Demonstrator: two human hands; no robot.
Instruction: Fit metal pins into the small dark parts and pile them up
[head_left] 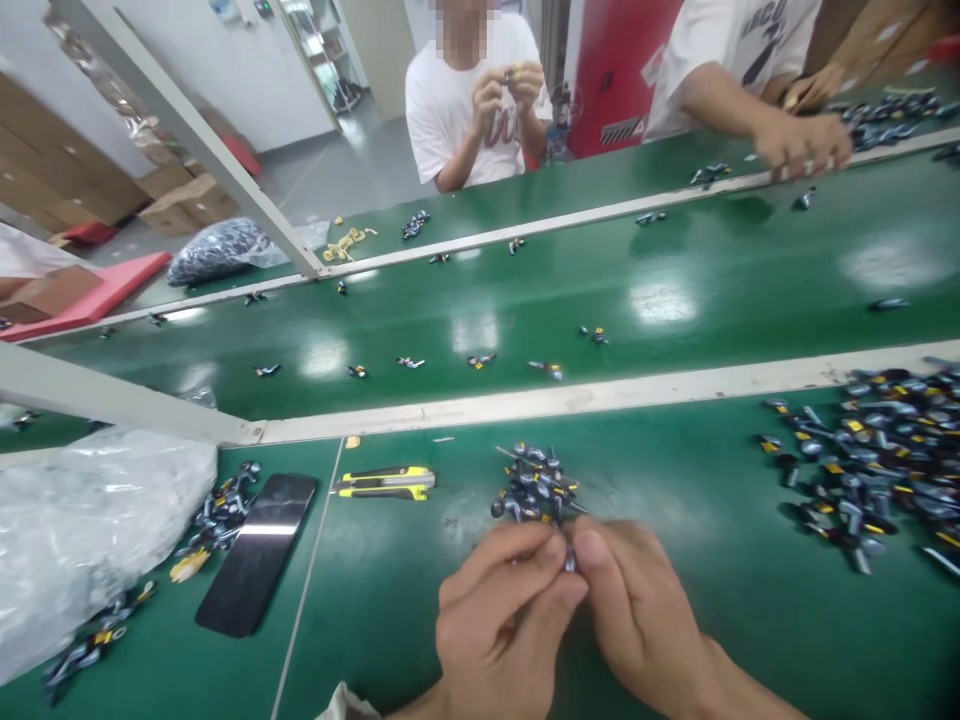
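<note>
My left hand (502, 615) and my right hand (645, 615) meet over the green table, fingertips pinched together. Between them is a small dark metallic part (570, 558), mostly covered by the fingers, so its exact kind does not show. Just beyond the fingertips lies a small pile of dark shiny parts with yellow bits (536, 480). Left of that pile rests a yellow and black utility knife (386, 483). Much larger is the heap of similar parts (862, 450) at the right.
A black phone (259, 555) and a clear plastic bag (90, 520) lie at the left. Past a white rail (465, 408), scattered parts sit on a green conveyor belt (405, 315). Two people in white shirts (480, 110) work across it. A white post (202, 140) rises at the left.
</note>
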